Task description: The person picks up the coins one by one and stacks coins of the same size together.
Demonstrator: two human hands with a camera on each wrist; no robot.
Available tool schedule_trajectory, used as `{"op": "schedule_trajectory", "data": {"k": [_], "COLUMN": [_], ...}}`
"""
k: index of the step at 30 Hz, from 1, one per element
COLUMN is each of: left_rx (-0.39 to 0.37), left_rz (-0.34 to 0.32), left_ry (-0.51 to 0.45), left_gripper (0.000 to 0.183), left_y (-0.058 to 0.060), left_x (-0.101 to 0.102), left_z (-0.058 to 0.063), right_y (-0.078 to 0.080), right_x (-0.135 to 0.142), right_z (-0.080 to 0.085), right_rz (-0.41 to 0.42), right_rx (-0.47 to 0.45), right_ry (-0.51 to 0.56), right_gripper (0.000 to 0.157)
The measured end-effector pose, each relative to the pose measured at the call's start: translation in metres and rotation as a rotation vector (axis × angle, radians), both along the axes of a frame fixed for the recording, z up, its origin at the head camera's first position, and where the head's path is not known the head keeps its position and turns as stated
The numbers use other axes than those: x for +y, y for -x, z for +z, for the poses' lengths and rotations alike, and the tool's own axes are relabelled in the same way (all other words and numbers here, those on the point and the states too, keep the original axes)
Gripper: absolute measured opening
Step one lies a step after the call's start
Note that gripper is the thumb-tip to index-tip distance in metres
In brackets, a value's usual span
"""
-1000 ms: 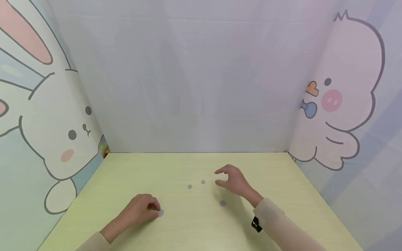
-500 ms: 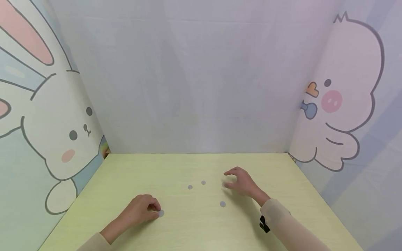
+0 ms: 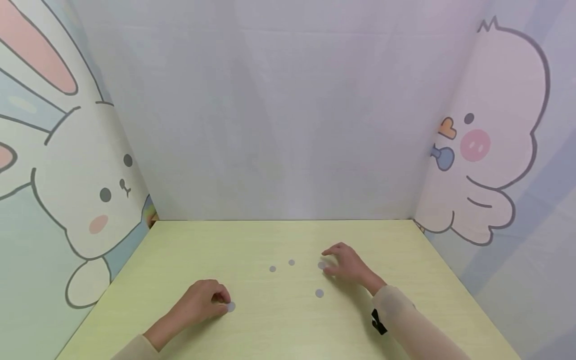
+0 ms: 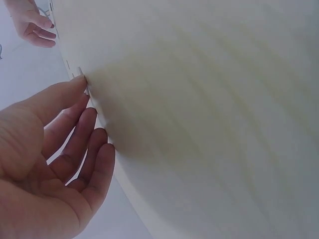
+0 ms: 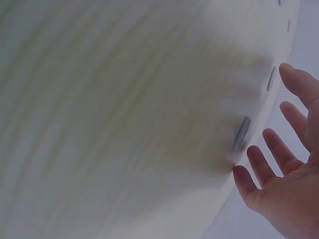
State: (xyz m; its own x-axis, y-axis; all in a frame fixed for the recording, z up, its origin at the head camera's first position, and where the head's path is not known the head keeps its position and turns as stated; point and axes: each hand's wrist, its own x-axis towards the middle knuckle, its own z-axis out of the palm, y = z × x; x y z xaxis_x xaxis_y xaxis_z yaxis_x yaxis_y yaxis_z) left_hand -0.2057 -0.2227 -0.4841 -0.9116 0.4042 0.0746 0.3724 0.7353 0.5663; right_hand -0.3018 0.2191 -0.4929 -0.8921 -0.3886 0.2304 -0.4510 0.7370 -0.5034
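Observation:
Several round, flat grey discs lie on the pale yellow table. In the head view my left hand point(image 3: 198, 302) is low on the left, its thumb and index finger pinching the near edge of a grey disc point(image 3: 231, 306). The left wrist view shows that disc point(image 4: 79, 71) edge-on at the thumb tip. Over on the right, my right hand point(image 3: 348, 265) has its thumb and fingers spread apart, with a far-right disc point(image 3: 321, 265) beside the thumb tip. Its fingers look loose and hold nothing in the right wrist view, near a disc point(image 5: 241, 133) on the tabletop.
Two discs lie around the middle, a left one point(image 3: 272, 269) and a right one point(image 3: 291, 262). Another disc point(image 3: 319, 293) is nearer, below the right hand. A grey-white curtain point(image 3: 288, 125) backs the table point(image 3: 252, 235), with cartoon-printed cloth on both sides.
My right hand has moved to the right and slightly nearer. The far-right disc, unseen one second ago, now shows beside its thumb. The left hand stays put at its disc.

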Motion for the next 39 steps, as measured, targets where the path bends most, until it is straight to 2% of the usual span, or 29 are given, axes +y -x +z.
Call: {"op": "schedule_trajectory", "data": {"k": [4, 11, 17, 33, 39], "left_rx": [0.009, 0.022, 0.019, 0.019, 0.021], "left_rz": [-0.003, -0.01, -0.001, 0.008, 0.01], "left_ry": [0.01, 0.011, 0.016, 0.033, 0.034], "left_gripper": [0.016, 0.016, 0.017, 0.017, 0.017], "left_y": [-0.0001, 0.0006, -0.0002, 0.0018, 0.0014], "left_x": [0.0001, -0.0004, -0.0004, 0.0, 0.0004], "left_z": [-0.0005, -0.0007, -0.0001, -0.0021, -0.002], "right_y": [0.0016, 0.0048, 0.0055, 0.0059, 0.0064], "right_x": [-0.0009, -0.0015, -0.0029, -0.0034, -0.0047], "right_z": [-0.0023, -0.0097, -0.0074, -0.0081, -0.0077], "right_rz": [-0.012, -0.05, -0.078, -0.065, -0.066], "right_rx": [-0.016, 0.007, -0.021, -0.044, -0.036], "right_ry": [-0.007, -0.086, -0.103, -0.035, -0.046], "right_gripper": [0.039, 0.032, 0.024, 0.017, 0.015]}}
